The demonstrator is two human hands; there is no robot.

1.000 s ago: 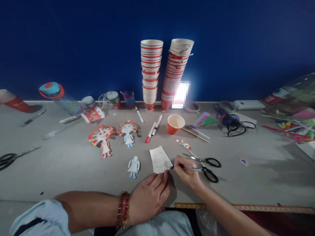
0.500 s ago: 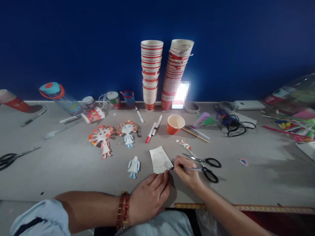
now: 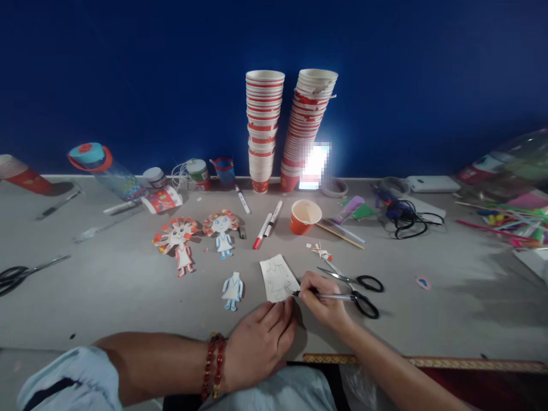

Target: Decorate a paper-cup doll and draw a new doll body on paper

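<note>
My right hand [image 3: 323, 299] is closed around a pen [image 3: 336, 296], whose dark tip meets the lower right of a white paper piece [image 3: 277, 274]. A headless figure in a dress is outlined on that paper. Fingers of my left hand [image 3: 265, 337] lie flat, side by side, at the paper's bottom edge; the thumb is mostly hidden. Left of the paper lies a cut-out body [image 3: 232, 291] edged in blue. Two paper dolls, one red [image 3: 182, 245] and one blue [image 3: 222, 234], rest farther back. Black-handled scissors [image 3: 357, 285] lie partly open just beyond my right hand.
Two tall stacks of paper cups [image 3: 263, 131] stand by the blue wall near a bright screen [image 3: 314, 166]. A cut orange cup [image 3: 303, 220], markers [image 3: 262, 231], coiled cable [image 3: 409, 217], water bottle [image 3: 105, 171] and second scissors [image 3: 25, 273] are spread around.
My right hand and the pen tip have shifted slightly left on the paper. My left hand stays at the paper's lower edge.
</note>
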